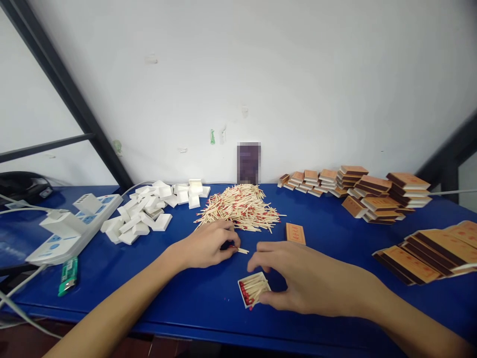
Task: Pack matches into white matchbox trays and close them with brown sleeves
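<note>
My left hand [212,244] is closed in a pinch on a few matches [243,250], whose pale ends stick out to the right of the fingertips. Just behind it lies a big heap of loose red-tipped matches [242,206]. Over the right side of a small white matchbox tray [242,294] I hold my right hand [298,276], thumb and fingers apart. The thumb tip is at the tray's edge; whether it touches cannot be made out. Matches with red heads toward the left fill the tray, and one head pokes past its front rim.
White empty trays [149,209] are piled at the left. Matchbox sleeves and boxes [372,191] are stacked at the right, with flat sleeves [428,251] nearer. One orange matchbox [295,233] lies behind my right hand. A power strip [74,231] and green lighter [68,276] sit far left.
</note>
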Available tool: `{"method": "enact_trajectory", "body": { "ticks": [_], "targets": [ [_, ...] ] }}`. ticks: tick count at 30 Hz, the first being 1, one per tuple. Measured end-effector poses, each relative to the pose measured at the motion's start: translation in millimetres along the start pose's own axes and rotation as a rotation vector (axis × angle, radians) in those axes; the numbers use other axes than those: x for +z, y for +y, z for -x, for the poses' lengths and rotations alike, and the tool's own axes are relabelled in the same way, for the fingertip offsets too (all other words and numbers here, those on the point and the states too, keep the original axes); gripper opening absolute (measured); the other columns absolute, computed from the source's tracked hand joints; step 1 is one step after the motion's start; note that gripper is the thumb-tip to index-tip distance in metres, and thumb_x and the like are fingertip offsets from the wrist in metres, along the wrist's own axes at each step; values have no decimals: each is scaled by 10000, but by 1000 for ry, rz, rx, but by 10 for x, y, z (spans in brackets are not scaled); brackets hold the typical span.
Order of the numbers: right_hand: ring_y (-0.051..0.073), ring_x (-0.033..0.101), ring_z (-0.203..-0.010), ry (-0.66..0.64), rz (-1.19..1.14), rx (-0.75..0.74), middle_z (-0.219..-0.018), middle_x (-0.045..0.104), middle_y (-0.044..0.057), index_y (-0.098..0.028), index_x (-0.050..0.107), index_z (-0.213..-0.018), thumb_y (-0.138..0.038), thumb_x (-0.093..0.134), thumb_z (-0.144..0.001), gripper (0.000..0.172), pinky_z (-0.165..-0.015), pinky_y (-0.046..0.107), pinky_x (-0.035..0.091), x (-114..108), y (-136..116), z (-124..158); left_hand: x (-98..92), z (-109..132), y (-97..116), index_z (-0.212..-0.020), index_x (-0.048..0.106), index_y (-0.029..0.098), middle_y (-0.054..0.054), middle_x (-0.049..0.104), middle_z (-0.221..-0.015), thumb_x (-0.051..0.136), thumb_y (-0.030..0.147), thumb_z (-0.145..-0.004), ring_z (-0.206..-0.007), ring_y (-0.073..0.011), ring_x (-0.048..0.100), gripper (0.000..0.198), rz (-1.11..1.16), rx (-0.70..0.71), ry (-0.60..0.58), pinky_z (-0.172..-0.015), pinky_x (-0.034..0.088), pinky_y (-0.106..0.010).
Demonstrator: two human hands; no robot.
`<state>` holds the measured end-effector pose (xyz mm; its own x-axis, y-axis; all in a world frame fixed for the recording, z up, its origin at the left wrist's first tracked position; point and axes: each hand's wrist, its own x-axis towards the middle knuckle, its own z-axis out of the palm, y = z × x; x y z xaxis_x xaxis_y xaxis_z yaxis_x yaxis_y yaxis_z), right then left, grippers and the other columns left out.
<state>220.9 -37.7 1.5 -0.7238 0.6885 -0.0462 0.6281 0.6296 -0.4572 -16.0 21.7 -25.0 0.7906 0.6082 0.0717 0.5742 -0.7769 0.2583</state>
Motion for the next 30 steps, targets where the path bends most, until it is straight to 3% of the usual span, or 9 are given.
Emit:
{"method": "enact_trajectory", "body": {
  "ticks": [2,7,12,16,23,30],
  "targets": [
    [181,605,-810,-11,36,6,-1020,614,23,-240,630,-1101,-355,743,-751,386,-676,277,415,16,17,0,-46,7,3,-863,626,186,-22,557,-887,560,182,-867,-850,-174,543,66,-4,-9,-56,-738,417,-279],
    [218,603,-864,-29,123,-8,-921,625,18,-206,638,-938,-312,733,-770,220,-714,305,413,82,68,-60,-75,28,98,-874,566,162,-42,551,-885,488,178,-916,-837,-183,533,91,-140,13,-95,-747,416,-303],
    [198,584,-804,82,170,18,-928,644,17,-194,578,-931,-289,726,-787,226,-668,291,390,151,114,-138,-70,70,88,-878,525,155,-59,542,-902,415,175,-946,-816,-188,520,131,-201,41,-35,-750,421,-322],
    [185,563,-755,111,221,-1,-867,631,7,-188,556,-814,-284,729,-794,199,-647,286,367,190,143,-165,-164,113,12,-901,508,168,-52,538,-911,375,233,-981,-817,-179,501,168,-103,-6,20,-777,418,-329],
    [188,566,-778,92,222,-14,-927,633,18,-189,577,-869,-287,705,-839,164,-693,299,378,174,109,-159,-154,91,136,-922,531,184,-26,528,-876,425,252,-958,-815,-162,492,130,147,8,-1,-757,414,-296],
    [159,523,-685,137,159,51,-809,623,-15,-195,530,-777,-445,757,-767,338,-634,282,323,-1,92,-79,-57,25,287,-881,544,187,-16,547,-865,482,219,-907,-828,-167,497,75,203,-4,-33,-790,409,-306]
  ]
}}
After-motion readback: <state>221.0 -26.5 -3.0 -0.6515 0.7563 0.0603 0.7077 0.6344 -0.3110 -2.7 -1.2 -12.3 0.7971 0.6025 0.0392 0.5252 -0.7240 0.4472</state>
